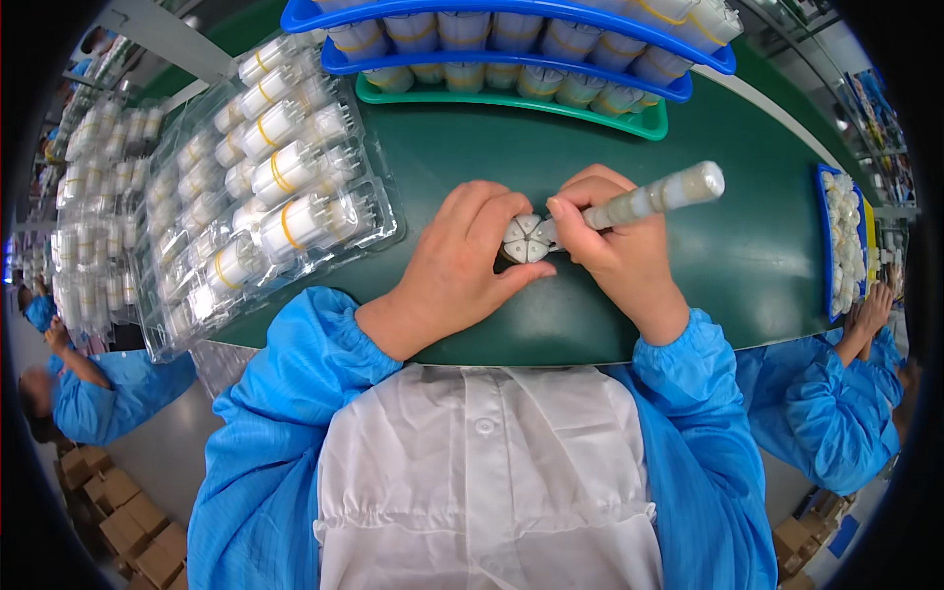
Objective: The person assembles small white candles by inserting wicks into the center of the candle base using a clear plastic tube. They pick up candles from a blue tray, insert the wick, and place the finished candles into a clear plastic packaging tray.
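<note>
Cylinder [525, 239], sides mostly hidden by clasping left grip [460, 258], thick-handled tool [661, 197] grasped in right grip [621, 254], tip indistinct

The round piece [527, 239] is pale grey-white, its circular end facing up and divided by thin dark lines into wedge-shaped sections with small marks on them. It sits over the middle of the desk [433, 147], in the curl of the left hand [467, 256]; its lower body is hidden. The long-handled tool [659, 197], whitish and beige with a rounded butt, slants through the right hand [615, 241], butt to the far right, its pale tip at the piece's right edge; contact is unclear.
</note>
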A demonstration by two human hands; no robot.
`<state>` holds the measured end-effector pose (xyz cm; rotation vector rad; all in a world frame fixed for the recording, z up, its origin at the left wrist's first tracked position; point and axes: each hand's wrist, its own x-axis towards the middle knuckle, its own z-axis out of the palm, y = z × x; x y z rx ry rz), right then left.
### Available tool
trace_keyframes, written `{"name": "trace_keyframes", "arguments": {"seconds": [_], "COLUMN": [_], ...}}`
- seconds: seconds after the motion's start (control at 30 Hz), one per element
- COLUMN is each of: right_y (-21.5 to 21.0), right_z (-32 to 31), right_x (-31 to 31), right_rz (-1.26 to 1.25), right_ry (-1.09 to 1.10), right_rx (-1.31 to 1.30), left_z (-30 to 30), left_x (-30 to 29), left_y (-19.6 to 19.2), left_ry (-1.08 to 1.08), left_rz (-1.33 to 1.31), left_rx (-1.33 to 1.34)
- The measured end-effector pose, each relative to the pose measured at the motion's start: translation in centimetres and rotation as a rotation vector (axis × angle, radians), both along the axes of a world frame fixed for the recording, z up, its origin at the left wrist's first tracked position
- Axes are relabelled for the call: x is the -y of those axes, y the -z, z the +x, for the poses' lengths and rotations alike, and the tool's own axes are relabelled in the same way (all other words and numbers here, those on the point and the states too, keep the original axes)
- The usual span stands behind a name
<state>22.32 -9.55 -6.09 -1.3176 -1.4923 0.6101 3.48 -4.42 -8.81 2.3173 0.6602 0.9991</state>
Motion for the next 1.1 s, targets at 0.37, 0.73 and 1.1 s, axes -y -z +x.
{"name": "trace_keyframes", "arguments": {"seconds": [0.37, 0.73, 1.1], "right_y": [-0.1, 1.0, 0.8], "right_z": [0.9, 0.1, -0.1], "right_x": [0.0, -0.1, 0.2], "right_rz": [0.078, 0.072, 0.098], "right_ry": [0.017, -0.046, -0.046], "right_rx": [-0.039, 0.017, 0.036], "left_z": [-0.3, -0.3, -0.3], "left_x": [0.4, 0.3, 1.3], "left_y": [-0.7, -0.3, -1.1], "left_ry": [0.035, -0.048, 0.010], "left_rz": [-0.129, -0.012, -0.216], "left_rx": [0.016, -0.091, -0.023]}}
